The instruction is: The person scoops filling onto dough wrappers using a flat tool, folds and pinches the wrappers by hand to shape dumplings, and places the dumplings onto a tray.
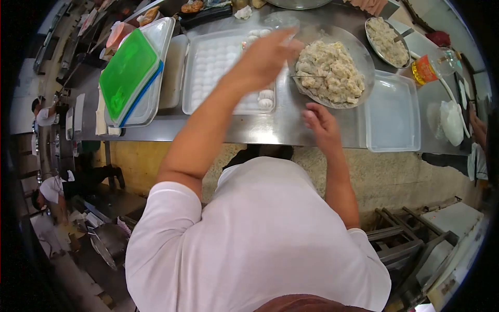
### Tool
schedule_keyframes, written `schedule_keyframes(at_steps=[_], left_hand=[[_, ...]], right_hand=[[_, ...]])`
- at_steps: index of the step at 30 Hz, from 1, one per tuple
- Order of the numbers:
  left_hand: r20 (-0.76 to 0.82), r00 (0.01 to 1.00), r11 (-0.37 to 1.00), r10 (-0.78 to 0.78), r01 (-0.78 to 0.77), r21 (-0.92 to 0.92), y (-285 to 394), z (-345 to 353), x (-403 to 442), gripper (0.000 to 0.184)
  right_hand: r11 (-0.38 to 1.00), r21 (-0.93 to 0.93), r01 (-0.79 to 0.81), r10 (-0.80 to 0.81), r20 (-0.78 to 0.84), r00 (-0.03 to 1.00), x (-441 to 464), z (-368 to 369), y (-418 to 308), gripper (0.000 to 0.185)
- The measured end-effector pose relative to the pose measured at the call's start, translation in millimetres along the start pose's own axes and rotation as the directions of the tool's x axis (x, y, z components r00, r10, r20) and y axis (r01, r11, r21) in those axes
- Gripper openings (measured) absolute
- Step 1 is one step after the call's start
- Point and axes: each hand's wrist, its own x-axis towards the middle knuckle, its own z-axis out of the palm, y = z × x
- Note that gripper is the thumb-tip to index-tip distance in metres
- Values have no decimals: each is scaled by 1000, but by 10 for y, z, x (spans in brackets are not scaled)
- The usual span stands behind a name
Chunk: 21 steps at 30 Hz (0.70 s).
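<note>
My left hand point(267, 58) is stretched over the right part of a shallow plastic tray point(187, 99), close to a large round bowl point(368, 62). Motion blurs its fingers, so I cannot see whether anything is between them. Rows of small white dumplings point(213, 67) fill much of the tray, and a few pleated ones point(265, 99) sit at its right edge. A heap of pale, chunky filling point(330, 70) lies in the bowl, with a thin metal tool point(309, 76) resting in it. Below the bowl's near rim is my right hand point(322, 125), fingers loosely bent and apart, with nothing visible in it.
A rectangular translucent container point(392, 114) stands right of the bowl. Behind it are a metal bowl of filling point(387, 41) and a bottle with an orange label point(425, 70). Stacked containers with a green lid point(130, 75) stand at left. Other people point(52, 190) are at far left.
</note>
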Motion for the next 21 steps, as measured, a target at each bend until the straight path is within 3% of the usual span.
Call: schedule_keyframes(at_steps=[2, 4, 5, 6, 11, 14, 15, 18, 20, 21], left_hand=[[-192, 981, 999, 13, -20, -36, -538, -259, -40, 64], [-333, 937, 987, -106, 140, 77, -1431, -36, -46, 75], [-290, 942, 984, -171, 149, -99, -1681, 124, -59, 83], [-287, 944, 985, -163, 140, -99, -1676, 191, -62, 83], [-222, 906, 779, -360, 161, -606, -1635, 483, -62, 82], [-129, 942, 745, -311, 157, -648, -1831, 403, 12, 83], [-93, 932, 676, -351, 184, -714, -1676, 306, -33, 69], [-154, 954, 689, -258, 70, -721, -1320, 60, -160, 72], [-166, 983, 747, -83, -49, -663, -986, 3, -325, 74], [-155, 987, 773, 32, -123, -623, -808, 9, -440, 76]], right_hand=[[997, -29, 71, -69, 41, 997, 144, 244, 130, 40], [988, -62, 143, -138, 84, 987, 308, 499, 257, 47], [992, -66, 104, -99, 86, 991, 402, 617, 300, 51], [995, -72, 64, -58, 86, 995, 476, 720, 291, 55], [986, -167, -3, 7, 24, 1000, 674, 932, 126, 54], [973, -229, 29, -32, -10, 999, 685, 984, 69, 53], [952, -303, 37, -47, -28, 998, 671, 988, 60, 52], [869, -493, 46, -116, -112, 987, 558, 986, -99, 49], [997, -21, 80, -81, -43, 996, 449, 1109, -356, 49], [992, 55, 115, -112, -44, 993, 383, 1196, -522, 51]])
